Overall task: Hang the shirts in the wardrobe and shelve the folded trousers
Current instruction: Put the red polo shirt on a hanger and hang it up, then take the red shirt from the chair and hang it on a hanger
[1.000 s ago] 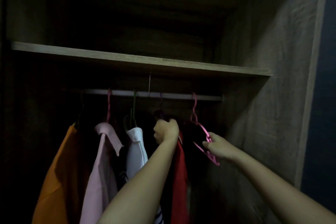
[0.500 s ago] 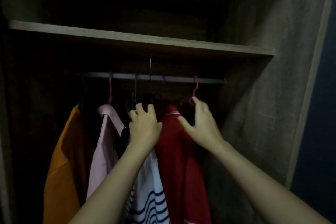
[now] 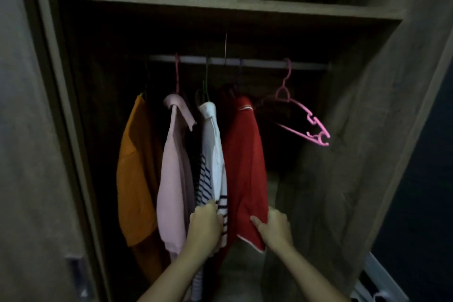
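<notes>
Wood-grain wardrobe (image 3: 367,130) open, dim inside; shelf (image 3: 220,5) spans top. Rail (image 3: 257,63) just below shelf serves as landmark. Four shirts hang from rail, packed toward its left half: orange shirt (image 3: 137,167) leftmost, then pink shirt (image 3: 172,179), white striped shirt (image 3: 212,162), red shirt (image 3: 245,162). Empty pink hanger (image 3: 302,117) on rail's right end, tilted, apart from shirts. Left hand (image 3: 204,228) far below rail, fingers curled around striped shirt's hem. Right hand (image 3: 275,228) beside it, fingers pinching red shirt's lower edge
</notes>
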Available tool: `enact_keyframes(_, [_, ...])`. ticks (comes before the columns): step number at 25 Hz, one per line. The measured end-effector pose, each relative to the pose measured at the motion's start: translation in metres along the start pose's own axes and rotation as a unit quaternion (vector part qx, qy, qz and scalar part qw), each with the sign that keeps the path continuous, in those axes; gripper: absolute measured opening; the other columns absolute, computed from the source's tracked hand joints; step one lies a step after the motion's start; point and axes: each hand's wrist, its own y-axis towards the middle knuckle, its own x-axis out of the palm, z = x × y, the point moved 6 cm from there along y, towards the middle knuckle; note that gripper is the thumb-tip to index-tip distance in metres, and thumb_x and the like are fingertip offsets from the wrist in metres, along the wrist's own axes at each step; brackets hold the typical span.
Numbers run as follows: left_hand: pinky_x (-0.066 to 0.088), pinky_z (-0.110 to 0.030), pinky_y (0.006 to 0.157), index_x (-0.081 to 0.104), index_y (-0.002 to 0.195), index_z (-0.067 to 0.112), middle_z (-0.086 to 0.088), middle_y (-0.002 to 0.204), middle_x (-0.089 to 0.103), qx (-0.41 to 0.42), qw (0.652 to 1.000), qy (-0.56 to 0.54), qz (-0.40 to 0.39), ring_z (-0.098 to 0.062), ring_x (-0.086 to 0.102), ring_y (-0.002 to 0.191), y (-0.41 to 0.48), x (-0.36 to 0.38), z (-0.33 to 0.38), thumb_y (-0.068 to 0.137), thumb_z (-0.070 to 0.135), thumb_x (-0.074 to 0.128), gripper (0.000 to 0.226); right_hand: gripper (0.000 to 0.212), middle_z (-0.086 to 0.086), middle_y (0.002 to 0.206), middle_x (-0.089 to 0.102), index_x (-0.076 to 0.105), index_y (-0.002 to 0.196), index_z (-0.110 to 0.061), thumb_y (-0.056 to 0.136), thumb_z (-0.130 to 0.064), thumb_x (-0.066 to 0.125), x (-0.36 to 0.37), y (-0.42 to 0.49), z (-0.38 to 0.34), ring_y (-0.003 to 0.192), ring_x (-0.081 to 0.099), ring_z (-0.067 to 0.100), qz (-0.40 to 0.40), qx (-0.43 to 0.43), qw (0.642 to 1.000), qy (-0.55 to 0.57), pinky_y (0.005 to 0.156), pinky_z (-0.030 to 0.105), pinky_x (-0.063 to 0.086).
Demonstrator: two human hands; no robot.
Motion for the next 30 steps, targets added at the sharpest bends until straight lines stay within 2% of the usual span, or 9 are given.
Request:
enact_keyframes(3, [0.039, -0.024, 0.097, 0.028, 0.142, 0.006, -0.007, 0.133, 0.049, 0.011, 0.991, -0.133, 0.016, -0.022, 0.051, 0.121, -0.021, 0.005, -0.007, 0.089, 0.023, 0.061, 0.065, 0.085, 0.014, 0.145, 0.04, 0.032, 0.142, -0.006, 0.075, -0.035, 0.075, -0.008, -0.024, 0.015, 0.134, 0.039, 0.025, 0.005, -0.043, 0.998, 0.056, 0.107, 0.03, 0.032])
enact_keyframes(6, [0.036, -0.027, 0.11, 0.029, 0.143, 0.011, 0.001, 0.138, 0.045, 0.081, 0.974, -0.201, 0.07, -0.01, 0.046, 0.124, -0.045, -0.006, 0.004, 0.086, 0.028, 0.059, 0.066, 0.083, 0.013, 0.154, 0.022, 0.025, 0.145, -0.005, 0.081, -0.041, 0.066, -0.037, -0.052, 0.002, 0.142, 0.021, 0.022, 0.103, -0.125, 0.985, 0.062, 0.113, 0.03, 0.02])
enact_keyframes(8, [0.034, -0.012, 0.105, 0.039, 0.136, 0.008, 0.003, 0.132, 0.047, 0.103, 0.967, -0.201, 0.114, 0.004, 0.044, 0.116, -0.081, -0.01, 0.009, 0.087, 0.017, 0.06, 0.054, 0.076, 0.011, 0.153, 0.026, 0.034, 0.142, -0.008, 0.082, -0.052, 0.053, -0.038, -0.08, -0.01, 0.139, 0.023, 0.016, 0.105, -0.193, 0.973, 0.066, 0.111, 0.03, 0.021])
enact_keyframes(10, [0.017, 0.001, 0.103, 0.036, 0.139, -0.001, -0.005, 0.136, 0.046, 0.06, 0.976, -0.173, 0.119, 0.0, 0.037, 0.124, -0.123, 0.0, -0.001, 0.091, 0.012, 0.058, 0.055, 0.077, 0.009, 0.152, 0.03, 0.039, 0.139, -0.009, 0.084, -0.063, 0.04, -0.019, -0.11, -0.013, 0.139, 0.027, 0.017, 0.056, -0.231, 0.97, 0.056, 0.112, 0.03, 0.022])
enact_keyframes(12, [0.016, -0.018, 0.113, 0.02, 0.149, 0.006, -0.008, 0.154, 0.027, -0.026, 0.987, -0.133, 0.088, -0.015, 0.02, 0.143, -0.167, 0.018, -0.029, 0.097, 0.027, 0.049, 0.063, 0.085, 0.007, 0.152, 0.03, 0.039, 0.14, -0.01, 0.084, -0.072, 0.023, 0.011, -0.141, -0.01, 0.139, 0.028, 0.019, -0.012, -0.246, 0.968, 0.054, 0.112, 0.029, 0.022])
enact_keyframes(15, [0.014, -0.038, 0.118, 0.009, 0.151, 0.014, -0.005, 0.16, 0.008, -0.114, 0.991, -0.066, 0.026, -0.02, 0.002, 0.147, -0.225, 0.026, -0.08, 0.1, 0.035, 0.038, 0.063, 0.099, 0.008, 0.153, 0.027, 0.034, 0.143, -0.012, 0.076, -0.081, 0.01, 0.059, -0.182, -0.013, 0.141, 0.026, 0.021, -0.114, -0.228, 0.965, 0.059, 0.113, 0.031, 0.02])
enact_keyframes(17, [0.01, -0.039, 0.117, 0.007, 0.151, 0.014, -0.003, 0.16, 0.002, -0.15, 0.988, -0.024, 0.037, -0.019, -0.002, 0.147, -0.257, 0.001, -0.115, 0.101, 0.037, 0.034, 0.062, 0.095, 0.009, 0.154, 0.025, 0.032, 0.144, -0.013, 0.078, -0.079, 0.017, 0.092, -0.208, -0.036, 0.142, 0.024, 0.023, -0.173, -0.24, 0.954, 0.055, 0.114, 0.032, 0.018])
enact_keyframes(21, [0.011, -0.039, 0.117, 0.009, 0.151, 0.011, -0.006, 0.16, 0.003, -0.227, 0.967, 0.079, 0.081, -0.022, -0.001, 0.147, -0.313, -0.054, -0.197, 0.1, 0.041, 0.033, 0.064, 0.061, 0.005, 0.157, 0.018, 0.024, 0.147, -0.018, 0.095, -0.047, 0.038, 0.15, -0.257, -0.111, 0.144, 0.018, 0.02, -0.271, -0.308, 0.91, 0.06, 0.117, 0.039, 0.018])
enact_keyframes(30, [0.011, -0.04, 0.117, 0.014, 0.15, 0.009, -0.007, 0.16, 0.005, -0.338, 0.922, 0.135, 0.129, -0.023, 0.0, 0.147, -0.393, -0.177, -0.368, 0.098, 0.047, 0.034, 0.068, 0.064, 0.013, 0.156, 0.018, 0.021, 0.147, -0.01, 0.096, -0.041, 0.041, 0.296, -0.345, -0.258, 0.145, 0.014, 0.022, -0.401, -0.344, 0.844, 0.092, 0.116, 0.034, 0.012])
